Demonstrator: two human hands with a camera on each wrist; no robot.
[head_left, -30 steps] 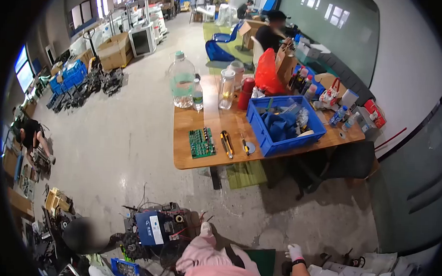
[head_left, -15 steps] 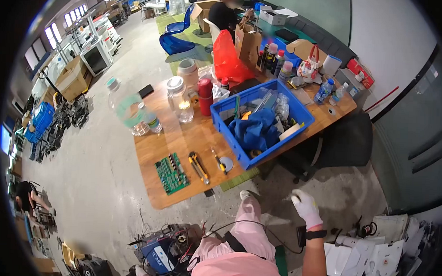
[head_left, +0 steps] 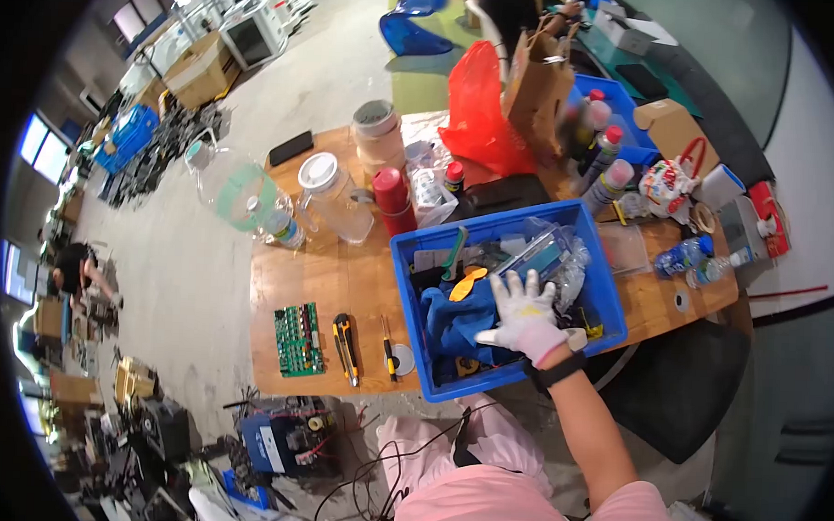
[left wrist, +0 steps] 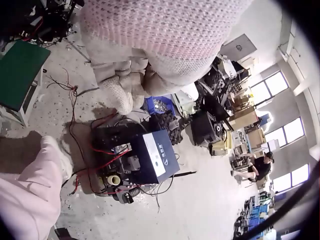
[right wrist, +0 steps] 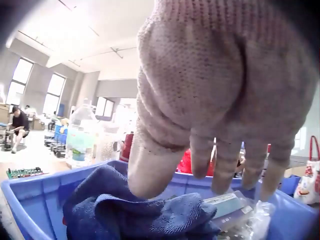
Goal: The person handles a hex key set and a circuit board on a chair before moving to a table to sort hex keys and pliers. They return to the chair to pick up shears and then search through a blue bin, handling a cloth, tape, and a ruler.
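Here the right hand (head_left: 525, 319), in a pale knit glove, is open, its fingers spread wide over the blue bin (head_left: 411, 320) and holding nothing I can see. Its thumb side is right by the blue cloth (head_left: 453, 324), which lies bunched in the bin, mostly to the left of the palm; whether glove and cloth touch, I can't tell. Just past the fingertips is a flat packet (head_left: 538, 256), with crumpled clear plastic (head_left: 575, 271) to the right of them. An orange piece (head_left: 468, 283) sits to the left of the fingers, and a green-handled tool (head_left: 454, 253) lies a bit beyond it.

The bin stands on the wooden table (head_left: 269, 283). Off to the hand's left, outside the bin, lie a screwdriver (head_left: 389, 351) against a pale disc (head_left: 403, 359), then a cutter (head_left: 346, 350), then a green circuit board (head_left: 299, 341). Beyond the hand, behind the bin, stand a red bottle (head_left: 394, 203) and a red bag (head_left: 482, 116); two water bottles (head_left: 683, 256) are well to its right.

The left hand (left wrist: 125, 80), also gloved, hangs away from the table, its fingers loosely bent around nothing visible. Below it on the floor is a blue-cased machine (left wrist: 160, 155) trailing red and black wires.
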